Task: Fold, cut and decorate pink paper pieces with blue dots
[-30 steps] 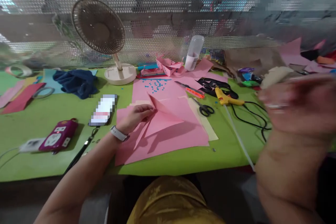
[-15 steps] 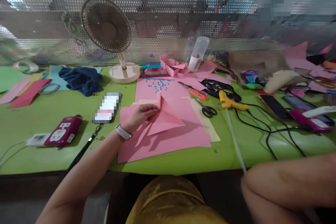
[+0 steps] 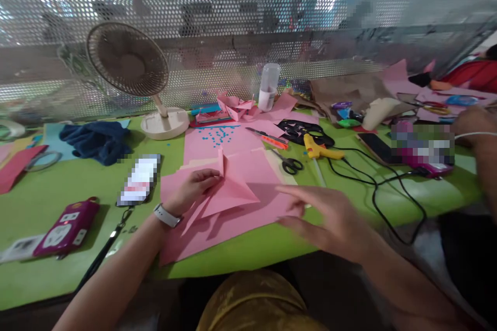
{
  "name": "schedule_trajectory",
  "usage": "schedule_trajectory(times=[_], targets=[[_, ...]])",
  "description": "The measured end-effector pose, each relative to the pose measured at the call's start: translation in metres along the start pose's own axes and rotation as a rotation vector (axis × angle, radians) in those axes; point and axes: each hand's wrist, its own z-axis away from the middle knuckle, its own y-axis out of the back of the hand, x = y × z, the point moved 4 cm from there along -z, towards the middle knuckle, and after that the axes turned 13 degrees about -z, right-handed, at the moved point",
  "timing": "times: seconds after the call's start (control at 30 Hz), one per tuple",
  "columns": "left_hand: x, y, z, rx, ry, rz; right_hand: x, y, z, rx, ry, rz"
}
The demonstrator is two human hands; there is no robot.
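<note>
Your left hand [image 3: 198, 186] grips a folded pink paper [image 3: 233, 194], pinching its upper left edge between thumb and fingers; your right hand [image 3: 326, 217] is released and grasps nothing, its fingers spread and somewhat blurred over the right-hand part of the flat pink sheet [image 3: 178, 248]. The folded paper stands partly raised above that sheet, at the middle of your working area, with one narrow flap upright beside your fingertips and a broad panel slanting down toward the right. A pale watch [image 3: 166, 214] is on your left wrist. The flat sheet lies on the green table [image 3: 217, 264], with a cream sheet [image 3: 286, 175] showing past its right edge. Black-handled scissors [image 3: 292, 165] lie just beyond that edge, and a yellow glue gun [image 3: 324, 152] rests to their right, near its black cord [image 3: 361, 181]. Behind the folded paper, small blue bits [image 3: 219, 136] are scattered over pink paper, with an orange cutter [image 3: 274, 141] to their right. To the left you have a lit phone [image 3: 139, 180], a purple power strip [image 3: 68, 230] and a dark blue cloth [image 3: 97, 139]. A fan [image 3: 128, 62] stands behind. At far right, a co-worker's hand [image 3: 471, 121] is near a cable.
</note>
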Motion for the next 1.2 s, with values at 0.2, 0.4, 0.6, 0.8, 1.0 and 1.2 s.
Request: schedule_trajectory(times=[0.2,0.4,0.6,0.8,1.0,1.2], targets=[[0.014,-0.008,0.008,-0.110,-0.028,-0.084,0.017,-0.062,-0.053,-0.318,-0.176,0.141],[0.024,0.010,0.011,0.069,-0.151,-0.033,0.036,-0.060,-0.083,-0.075,-0.266,-0.048],[0.016,-0.013,0.013,-0.094,-0.067,0.126,0.060,-0.047,-0.096,0.108,-0.318,-0.090],[0.006,-0.024,0.013,0.014,0.094,0.306,0.064,-0.070,-0.091,-0.032,-0.364,-0.400],[0.009,-0.013,0.017,0.127,0.239,0.102,0.092,-0.059,-0.087,-0.109,-0.574,-0.725],[0.018,-0.004,0.018,0.225,0.227,-0.061,0.123,0.019,-0.062,-0.078,-0.461,0.369]])
